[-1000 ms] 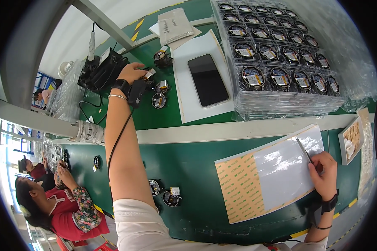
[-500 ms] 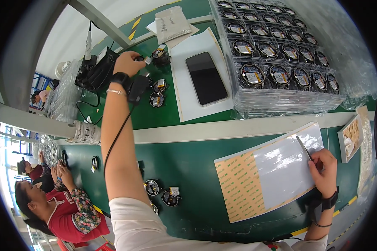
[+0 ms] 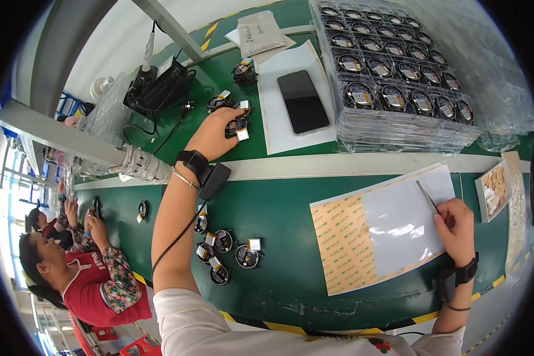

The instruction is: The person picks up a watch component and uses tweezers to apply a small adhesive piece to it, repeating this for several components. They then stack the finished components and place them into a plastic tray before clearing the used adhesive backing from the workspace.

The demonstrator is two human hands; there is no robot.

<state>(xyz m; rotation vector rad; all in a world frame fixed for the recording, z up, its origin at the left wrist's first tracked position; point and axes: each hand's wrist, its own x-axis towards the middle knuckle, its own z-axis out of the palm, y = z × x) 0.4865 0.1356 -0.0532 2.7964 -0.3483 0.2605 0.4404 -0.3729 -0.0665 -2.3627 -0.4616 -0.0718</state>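
My left hand [image 3: 215, 135] is on the raised green shelf, fingers closed around a small round black electronic module [image 3: 236, 126] with a pale battery tab. Part of that module is hidden by the fingers. Just beyond it lie more round modules [image 3: 219, 102], and another small pile [image 3: 244, 72] sits by the white sheet. My right hand [image 3: 457, 231] pinches metal tweezers [image 3: 428, 197] above a sheet of adhesive backing [image 3: 391, 228], white with a yellow printed strip. Several loose round modules [image 3: 247, 256] rest on the lower green bench beside my left forearm.
A phone [image 3: 303, 102] lies on a white sheet on the shelf. Stacked clear trays [image 3: 391, 127] of round modules stand at the back right. A small box [image 3: 494, 193] is at the right, a black adapter with cables [image 3: 160, 89] at the left. Another person [image 3: 101, 279] works at far left.
My left hand has come back nearer and to the right, from beside the adapter to the round modules. The right hand still holds the tweezers over the sheet.
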